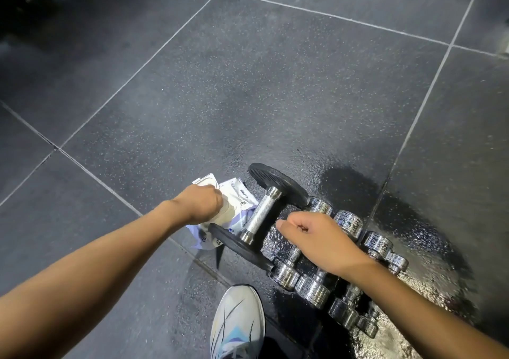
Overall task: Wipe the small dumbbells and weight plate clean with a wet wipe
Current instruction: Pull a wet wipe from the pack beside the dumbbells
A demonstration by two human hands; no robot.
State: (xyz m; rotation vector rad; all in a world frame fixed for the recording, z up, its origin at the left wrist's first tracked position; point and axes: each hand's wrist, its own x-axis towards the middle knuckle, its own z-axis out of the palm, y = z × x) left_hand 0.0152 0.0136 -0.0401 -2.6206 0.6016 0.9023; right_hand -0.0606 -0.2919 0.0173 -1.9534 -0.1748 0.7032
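Left hand [202,203] closing around white wet wipe [228,210], drawing it from wipe pack [237,193] lying on floor [248,83]. Right hand [322,237] hovering loosely curled, holding nothing, over small chrome dumbbells [311,290]. Black-plated dumbbell [261,212] sitting between hands, touching pack. Judging task barely starting: no wiping showing, all weights remaining. Separate weight plate not identifiable.

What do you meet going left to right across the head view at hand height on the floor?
Left hand on the wipes pack → black dumbbell → right hand → chrome dumbbells.
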